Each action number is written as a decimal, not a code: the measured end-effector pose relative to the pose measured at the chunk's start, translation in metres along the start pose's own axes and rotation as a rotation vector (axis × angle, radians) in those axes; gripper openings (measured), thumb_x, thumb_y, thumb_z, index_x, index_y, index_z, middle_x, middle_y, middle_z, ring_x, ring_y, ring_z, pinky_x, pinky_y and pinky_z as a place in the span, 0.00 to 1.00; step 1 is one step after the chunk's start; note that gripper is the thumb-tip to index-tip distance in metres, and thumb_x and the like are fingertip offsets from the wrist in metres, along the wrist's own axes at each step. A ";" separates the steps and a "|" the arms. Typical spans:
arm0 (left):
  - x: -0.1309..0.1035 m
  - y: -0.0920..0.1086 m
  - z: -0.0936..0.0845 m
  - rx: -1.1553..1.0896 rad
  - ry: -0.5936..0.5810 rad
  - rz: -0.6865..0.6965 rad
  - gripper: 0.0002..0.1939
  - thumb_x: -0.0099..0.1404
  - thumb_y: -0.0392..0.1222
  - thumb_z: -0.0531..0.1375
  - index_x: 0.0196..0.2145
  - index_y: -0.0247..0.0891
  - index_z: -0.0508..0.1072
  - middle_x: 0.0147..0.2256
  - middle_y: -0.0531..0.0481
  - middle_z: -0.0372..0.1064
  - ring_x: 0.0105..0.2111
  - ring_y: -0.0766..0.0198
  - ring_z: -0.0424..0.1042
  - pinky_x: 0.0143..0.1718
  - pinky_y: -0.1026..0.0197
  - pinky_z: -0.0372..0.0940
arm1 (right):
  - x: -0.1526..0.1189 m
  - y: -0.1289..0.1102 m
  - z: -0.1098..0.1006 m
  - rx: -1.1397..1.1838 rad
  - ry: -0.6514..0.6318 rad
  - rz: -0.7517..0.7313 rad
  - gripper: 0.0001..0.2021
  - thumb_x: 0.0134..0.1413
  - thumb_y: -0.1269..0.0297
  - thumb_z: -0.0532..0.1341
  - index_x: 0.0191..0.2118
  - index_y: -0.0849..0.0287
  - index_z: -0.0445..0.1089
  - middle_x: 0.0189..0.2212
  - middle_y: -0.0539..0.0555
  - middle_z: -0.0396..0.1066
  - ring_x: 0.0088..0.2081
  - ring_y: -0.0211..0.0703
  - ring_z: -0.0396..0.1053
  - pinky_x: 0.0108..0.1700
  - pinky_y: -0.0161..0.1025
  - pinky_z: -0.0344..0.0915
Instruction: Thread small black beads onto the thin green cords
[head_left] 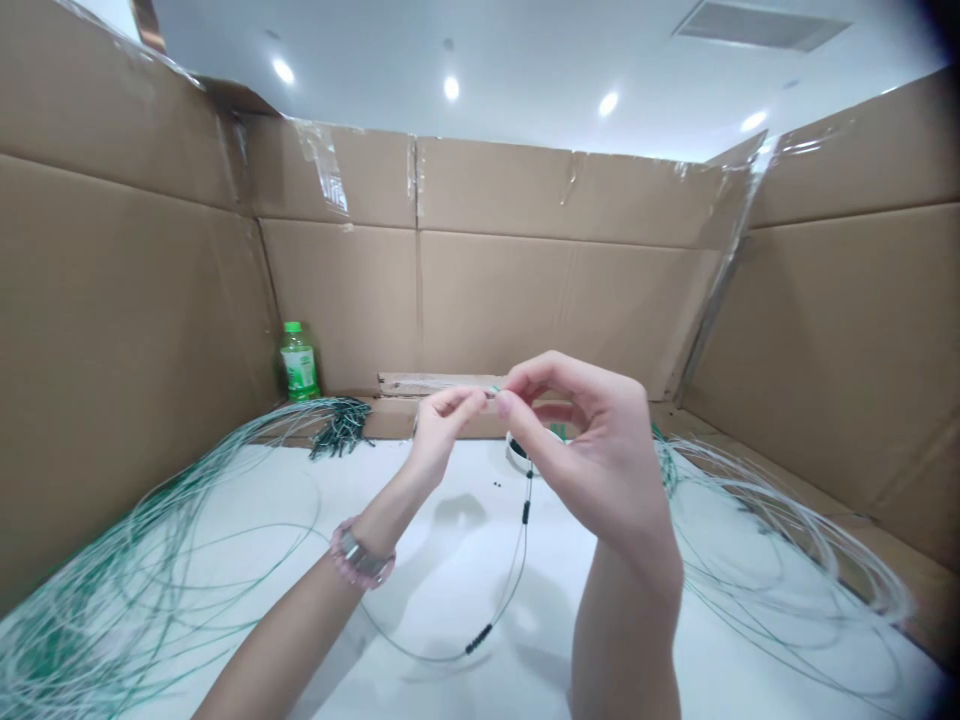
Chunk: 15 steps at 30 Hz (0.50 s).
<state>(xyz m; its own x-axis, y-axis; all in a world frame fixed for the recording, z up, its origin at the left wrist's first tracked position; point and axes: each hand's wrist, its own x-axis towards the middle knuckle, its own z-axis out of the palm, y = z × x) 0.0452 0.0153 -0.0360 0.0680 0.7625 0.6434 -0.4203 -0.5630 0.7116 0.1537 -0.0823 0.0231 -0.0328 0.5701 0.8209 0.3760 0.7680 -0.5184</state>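
My left hand (442, 425) and my right hand (592, 440) meet in the middle, raised above the white tabletop. Thumb and forefinger of each are pinched on a thin cord, with a small green bit showing between the fingertips. A thin pale cord (431, 658) hangs below in a loop, carrying a row of black beads (478, 638) at the bottom and more black pieces (526, 512) further up. Its upper end passes behind my right hand. Partly behind that hand stands a round white container (517, 462) with something black in it.
Tangled green and white cords (150, 560) spread over the left side, ending in a dark bundle (341, 427). More pale cords (810, 540) curve along the right. A green bottle (300, 365) stands in the back left corner. Cardboard walls (495, 300) enclose the white tabletop (420, 580).
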 end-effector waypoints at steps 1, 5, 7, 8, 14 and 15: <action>0.000 0.008 -0.005 -0.031 0.017 -0.034 0.12 0.52 0.48 0.66 0.25 0.34 0.75 0.19 0.55 0.66 0.20 0.74 0.63 0.20 0.72 0.60 | -0.001 -0.001 0.002 -0.010 0.013 -0.008 0.03 0.50 0.72 0.59 0.28 0.60 0.68 0.24 0.44 0.68 0.27 0.27 0.67 0.32 0.24 0.69; -0.015 0.052 -0.011 -0.282 0.033 -0.160 0.10 0.51 0.46 0.67 0.26 0.37 0.76 0.21 0.56 0.66 0.22 0.77 0.63 0.24 0.74 0.61 | -0.003 -0.006 0.016 -0.026 0.047 -0.050 0.02 0.51 0.72 0.59 0.29 0.59 0.68 0.32 0.48 0.73 0.36 0.32 0.71 0.36 0.27 0.71; -0.024 0.067 -0.008 -0.329 -0.023 -0.145 0.08 0.52 0.45 0.66 0.26 0.38 0.76 0.22 0.56 0.66 0.22 0.77 0.63 0.25 0.75 0.62 | -0.004 -0.008 0.023 -0.002 0.065 -0.077 0.03 0.51 0.73 0.59 0.30 0.59 0.67 0.36 0.49 0.73 0.40 0.34 0.71 0.37 0.27 0.72; -0.027 0.072 -0.006 -0.339 -0.047 -0.140 0.07 0.53 0.44 0.66 0.26 0.38 0.77 0.22 0.56 0.66 0.22 0.77 0.63 0.26 0.75 0.62 | -0.005 -0.009 0.026 0.016 0.070 -0.089 0.04 0.50 0.74 0.59 0.30 0.59 0.67 0.37 0.49 0.73 0.41 0.34 0.71 0.37 0.27 0.73; -0.031 0.079 -0.005 -0.350 -0.095 -0.129 0.05 0.54 0.43 0.65 0.26 0.40 0.77 0.20 0.56 0.65 0.22 0.76 0.63 0.27 0.75 0.62 | -0.012 -0.017 0.034 0.052 0.089 -0.148 0.06 0.48 0.78 0.59 0.30 0.60 0.67 0.36 0.50 0.73 0.38 0.34 0.72 0.37 0.29 0.74; -0.030 0.079 -0.005 -0.341 -0.098 -0.118 0.05 0.54 0.43 0.65 0.26 0.40 0.78 0.20 0.55 0.65 0.22 0.76 0.63 0.26 0.74 0.62 | -0.013 -0.018 0.034 0.048 0.096 -0.154 0.06 0.47 0.78 0.59 0.29 0.60 0.67 0.36 0.50 0.73 0.38 0.34 0.72 0.36 0.29 0.74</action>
<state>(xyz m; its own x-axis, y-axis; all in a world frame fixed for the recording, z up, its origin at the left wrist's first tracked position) 0.0051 -0.0509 -0.0003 0.2135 0.7723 0.5983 -0.6807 -0.3217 0.6582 0.1160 -0.0939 0.0139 0.0028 0.4157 0.9095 0.3289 0.8585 -0.3934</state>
